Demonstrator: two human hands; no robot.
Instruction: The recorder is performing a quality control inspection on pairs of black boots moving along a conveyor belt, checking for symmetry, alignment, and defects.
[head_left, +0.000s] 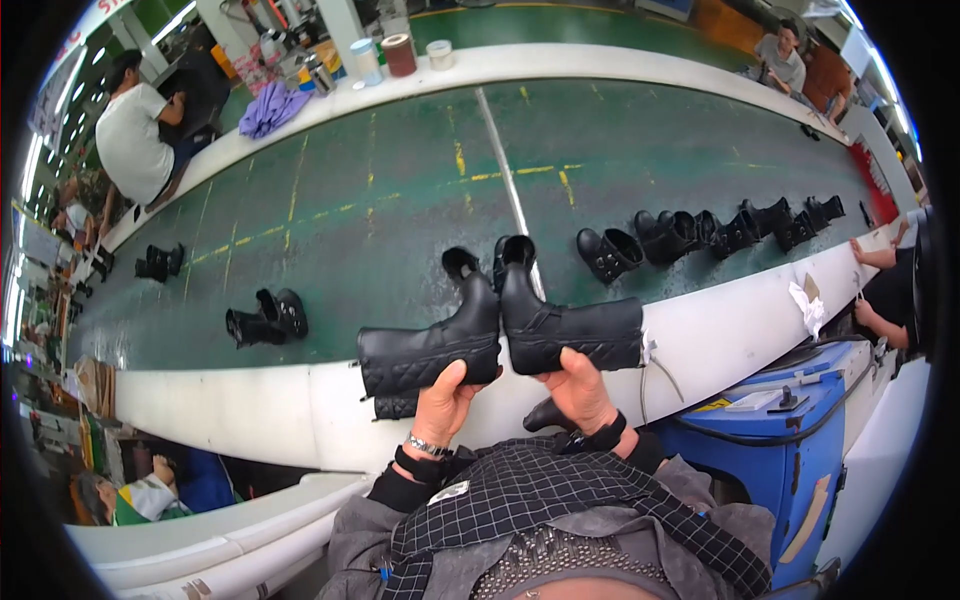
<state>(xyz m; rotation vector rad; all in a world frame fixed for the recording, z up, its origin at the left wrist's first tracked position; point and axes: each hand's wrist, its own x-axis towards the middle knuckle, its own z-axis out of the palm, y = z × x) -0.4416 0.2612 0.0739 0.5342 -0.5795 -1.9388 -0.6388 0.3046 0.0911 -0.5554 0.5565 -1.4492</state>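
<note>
Taking the held pair as the clock's centre and twelve as straight away from the wearer, the checked apron [550,490] fills six o'clock, the forearms rising in front of it. The left hand [447,405] grips the left-hand boot [425,345], thumb over its near side; the right hand [580,390] grips the right-hand boot [575,325] alike. Both sets of fingers seem to pinch the boots against the thumbs, though most fingertips are hidden behind the leather. The shafts point to nine and three and the feet toward twelve, nearly touching, presumably because that mirrored hold shows both matching sides at once. Gripping between shaft and heel probably balances the weight. Beyond lies the green desk [390,240], its raised white rim likely marking off the edge. Boots [283,312] gather near nine, while a longer row of boots [665,235] stretches around two, perhaps kept together as pairs. Farther, toward eleven, containers [400,55] stand on the far rim, probably clear of the footwear; a purple cloth [272,108] lies at half past ten.
</note>
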